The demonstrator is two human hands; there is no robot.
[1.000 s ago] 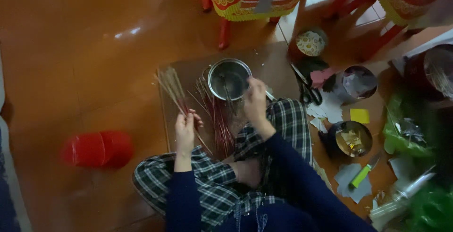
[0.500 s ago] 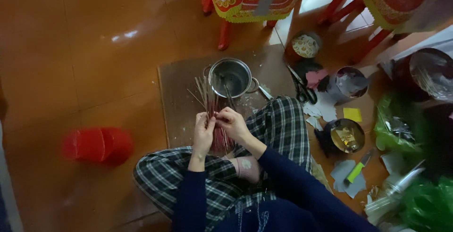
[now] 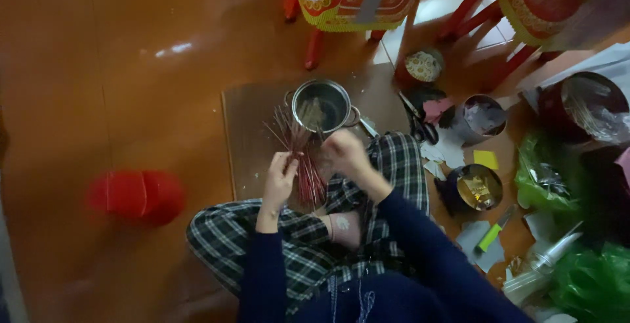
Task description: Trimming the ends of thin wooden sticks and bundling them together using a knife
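Note:
I sit cross-legged on the floor in plaid trousers and dark sleeves. My left hand (image 3: 281, 177) grips a fanned bundle of thin red sticks (image 3: 300, 159), whose tips spread toward a small steel pot (image 3: 321, 105). My right hand (image 3: 344, 152) is blurred just right of the bundle, close below the pot's rim; its fingers look closed, seemingly pinching a stick, though the blur hides the grasp. Both hands hover over a brown board (image 3: 252, 123) on the floor.
A red round object (image 3: 136, 195) lies on the floor at left. Black scissors (image 3: 418, 118), paper scraps, tins (image 3: 478, 187), a green-handled knife (image 3: 493, 231) and green plastic bags (image 3: 577, 277) crowd the right. Red stool legs (image 3: 315, 46) stand behind the pot.
My right hand came down from the pot's rim to the stick bundle, then shifted slightly right. The bundle has swung upright in my left hand, tips toward the pot.

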